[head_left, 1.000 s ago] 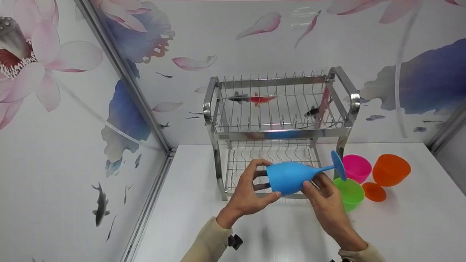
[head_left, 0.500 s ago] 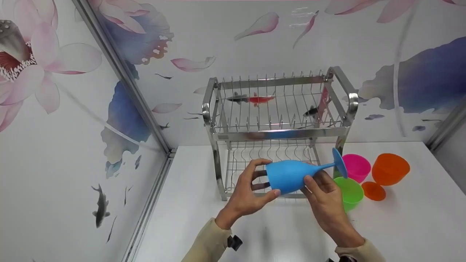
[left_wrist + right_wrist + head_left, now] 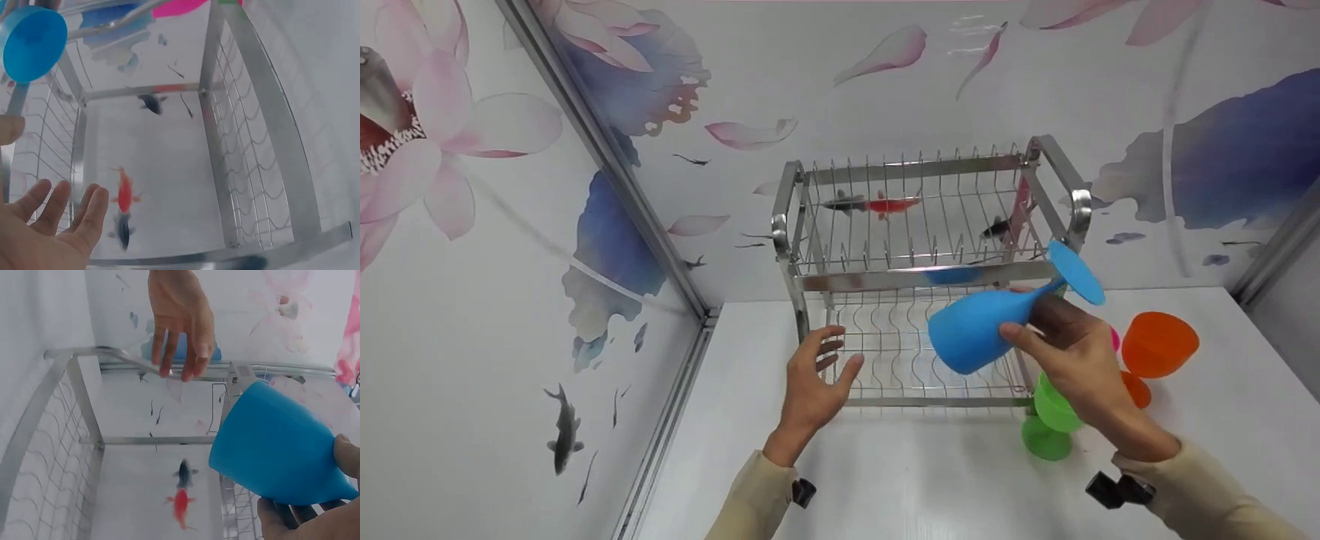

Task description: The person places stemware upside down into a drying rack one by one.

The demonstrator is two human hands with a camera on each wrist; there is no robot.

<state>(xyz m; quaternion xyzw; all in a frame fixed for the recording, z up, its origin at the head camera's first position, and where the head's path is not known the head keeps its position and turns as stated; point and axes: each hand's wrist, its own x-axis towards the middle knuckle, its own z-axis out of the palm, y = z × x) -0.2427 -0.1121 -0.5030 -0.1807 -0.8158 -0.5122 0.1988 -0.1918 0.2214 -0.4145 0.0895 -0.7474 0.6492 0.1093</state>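
Observation:
A blue plastic goblet (image 3: 975,330) is held tilted in the air by my right hand (image 3: 1072,352), mouth toward the lower left and round foot toward the upper right. The thumb and fingers grip it where the bowl narrows into the stem. In the right wrist view the goblet's bowl (image 3: 270,444) is close up. My left hand (image 3: 814,379) is apart from the goblet, fingers spread, in front of the rack's left side. Behind both hands stands a two-tier metal dish rack (image 3: 930,277), its wire shelves holding nothing.
Right of the rack, a green goblet (image 3: 1054,405) stands on the white table (image 3: 945,480). An orange goblet (image 3: 1159,345) is farther right, and a pink one (image 3: 1115,339) is mostly hidden behind my right hand. Patterned walls rise behind and at the left.
My left hand has let go of the goblet's rim and moved left. My right hand has carried the goblet up and right, tipping its mouth further down.

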